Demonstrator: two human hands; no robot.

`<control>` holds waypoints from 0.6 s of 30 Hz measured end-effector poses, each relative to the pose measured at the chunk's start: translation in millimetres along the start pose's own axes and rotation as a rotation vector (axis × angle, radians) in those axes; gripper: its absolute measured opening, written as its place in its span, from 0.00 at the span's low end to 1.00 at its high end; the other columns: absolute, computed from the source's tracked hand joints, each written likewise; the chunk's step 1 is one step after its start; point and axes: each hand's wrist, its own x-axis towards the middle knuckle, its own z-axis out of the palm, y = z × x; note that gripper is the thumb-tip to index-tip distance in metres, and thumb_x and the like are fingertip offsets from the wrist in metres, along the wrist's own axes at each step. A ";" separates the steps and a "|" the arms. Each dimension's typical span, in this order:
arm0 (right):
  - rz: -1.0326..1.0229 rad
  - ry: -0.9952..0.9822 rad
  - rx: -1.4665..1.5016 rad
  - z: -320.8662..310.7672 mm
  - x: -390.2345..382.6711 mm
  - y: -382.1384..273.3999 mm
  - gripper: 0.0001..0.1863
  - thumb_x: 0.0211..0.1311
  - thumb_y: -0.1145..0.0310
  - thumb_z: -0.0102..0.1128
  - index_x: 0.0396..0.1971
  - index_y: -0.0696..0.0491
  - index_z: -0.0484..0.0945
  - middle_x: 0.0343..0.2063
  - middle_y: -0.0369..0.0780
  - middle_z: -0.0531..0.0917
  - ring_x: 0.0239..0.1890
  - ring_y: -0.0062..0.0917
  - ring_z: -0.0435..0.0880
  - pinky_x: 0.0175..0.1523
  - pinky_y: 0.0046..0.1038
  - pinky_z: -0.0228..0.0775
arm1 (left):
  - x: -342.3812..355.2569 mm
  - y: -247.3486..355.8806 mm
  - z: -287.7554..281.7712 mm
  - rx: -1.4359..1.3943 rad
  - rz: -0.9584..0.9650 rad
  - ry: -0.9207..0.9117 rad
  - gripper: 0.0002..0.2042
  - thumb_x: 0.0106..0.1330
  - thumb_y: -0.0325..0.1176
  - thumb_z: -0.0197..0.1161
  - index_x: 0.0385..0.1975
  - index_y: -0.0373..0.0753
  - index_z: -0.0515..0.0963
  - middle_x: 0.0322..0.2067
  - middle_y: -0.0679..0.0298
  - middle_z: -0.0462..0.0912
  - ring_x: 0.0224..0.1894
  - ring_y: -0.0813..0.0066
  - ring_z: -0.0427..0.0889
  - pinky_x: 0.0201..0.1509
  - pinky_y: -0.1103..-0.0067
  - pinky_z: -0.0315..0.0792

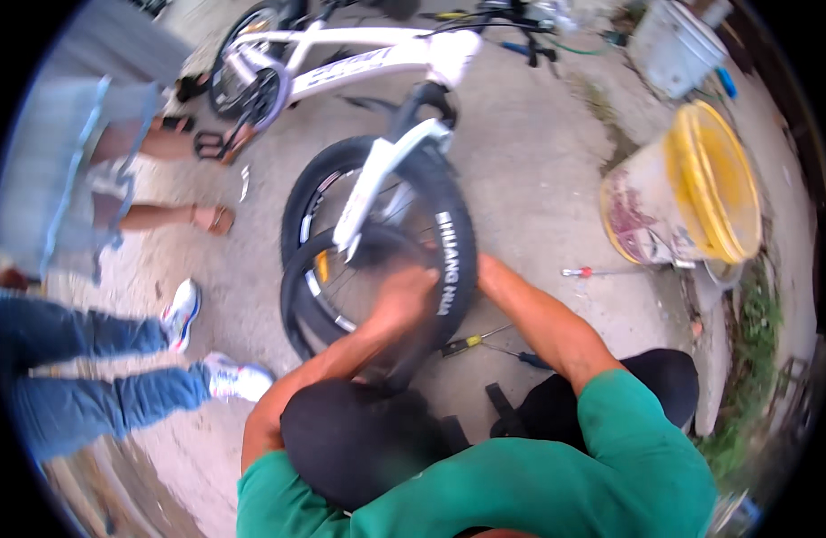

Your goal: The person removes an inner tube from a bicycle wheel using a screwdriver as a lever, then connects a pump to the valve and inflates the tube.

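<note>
In front of me stands a white bicycle (368,65), its front wheel held in the white fork (391,170). A black tyre (462,229) with pale lettering is around this wheel. A loose black loop like an inner tube (292,300) hangs beside the wheel on its left. My left hand (408,291) reaches in at the near left side of the wheel, against the tyre; motion smears its fingers. At the tyre's right edge is my right hand (485,271), touching it, with the fingers hidden behind the rubber.
A yellow-handled screwdriver (467,343) lies by the wheel, a red-handled one (579,272) farther right. A yellow-rimmed bucket (700,170) stands at right, a white bucket (678,49) behind it. Bystanders' shoes (238,377) and a sandalled foot (217,220) are at left.
</note>
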 end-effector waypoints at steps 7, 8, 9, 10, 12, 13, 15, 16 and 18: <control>0.063 -0.071 0.056 -13.1 -4.1 2.6 0.21 0.72 0.56 0.62 0.53 0.58 0.81 0.38 0.44 0.87 0.35 0.30 0.88 0.47 0.35 0.84 | -7.8 19.3 10.3 -0.462 -0.210 -0.103 0.12 0.79 0.37 0.56 0.47 0.36 0.82 0.37 0.65 0.87 0.35 0.77 0.84 0.42 0.79 0.76; 0.070 -0.081 0.060 -13.4 -6.1 1.9 0.21 0.72 0.56 0.62 0.53 0.58 0.81 0.38 0.44 0.87 0.35 0.30 0.88 0.47 0.35 0.84 | -7.4 20.7 11.3 -0.456 -0.212 -0.115 0.12 0.79 0.37 0.56 0.47 0.36 0.82 0.37 0.65 0.87 0.35 0.77 0.84 0.42 0.79 0.76; 0.074 -0.085 0.070 -12.9 -4.0 0.2 0.21 0.72 0.56 0.62 0.53 0.58 0.81 0.37 0.43 0.86 0.34 0.30 0.88 0.47 0.35 0.84 | -10.4 29.7 11.1 -0.518 -0.245 -0.157 0.11 0.79 0.36 0.55 0.46 0.37 0.81 0.35 0.66 0.86 0.33 0.78 0.82 0.40 0.80 0.74; 0.081 -0.089 0.068 -12.5 -2.6 -0.4 0.21 0.72 0.56 0.62 0.53 0.58 0.81 0.37 0.43 0.86 0.34 0.30 0.88 0.47 0.34 0.84 | -11.3 34.3 12.7 -0.582 -0.279 -0.198 0.11 0.79 0.36 0.55 0.46 0.37 0.81 0.34 0.67 0.86 0.31 0.79 0.80 0.37 0.81 0.71; 0.095 -0.103 0.064 -11.3 0.7 -1.3 0.21 0.72 0.56 0.62 0.53 0.58 0.81 0.36 0.43 0.86 0.33 0.30 0.87 0.46 0.34 0.83 | -6.6 29.6 21.0 -0.622 -0.237 -0.202 0.11 0.78 0.37 0.56 0.45 0.37 0.81 0.32 0.69 0.82 0.28 0.83 0.70 0.33 0.81 0.64; 0.105 -0.108 0.064 -10.7 2.2 -2.0 0.21 0.72 0.56 0.62 0.53 0.58 0.81 0.36 0.43 0.86 0.33 0.30 0.87 0.46 0.34 0.83 | -6.1 31.4 20.9 -0.658 -0.236 -0.168 0.10 0.77 0.38 0.56 0.44 0.38 0.81 0.30 0.70 0.80 0.27 0.82 0.69 0.31 0.81 0.62; 0.132 -0.110 0.085 -11.6 1.4 -0.3 0.21 0.72 0.56 0.61 0.53 0.58 0.81 0.35 0.43 0.85 0.32 0.30 0.87 0.46 0.34 0.82 | -4.2 30.1 15.6 -0.700 -0.230 -0.120 0.09 0.76 0.38 0.57 0.42 0.40 0.80 0.28 0.71 0.78 0.25 0.82 0.67 0.30 0.81 0.60; 0.150 -0.114 0.092 -12.6 3.0 -0.6 0.21 0.72 0.56 0.61 0.53 0.58 0.81 0.35 0.43 0.85 0.32 0.31 0.87 0.46 0.34 0.82 | -0.1 24.4 8.7 -0.745 -0.202 -0.063 0.09 0.75 0.39 0.58 0.41 0.41 0.80 0.27 0.71 0.77 0.25 0.79 0.69 0.29 0.80 0.62; 0.192 -0.129 0.115 -17.0 6.6 -6.4 0.21 0.73 0.56 0.61 0.53 0.58 0.81 0.34 0.42 0.84 0.31 0.31 0.86 0.46 0.34 0.81 | 1.1 27.0 -11.7 -0.804 -0.171 0.107 0.09 0.74 0.41 0.59 0.40 0.43 0.79 0.26 0.69 0.77 0.26 0.73 0.75 0.29 0.75 0.69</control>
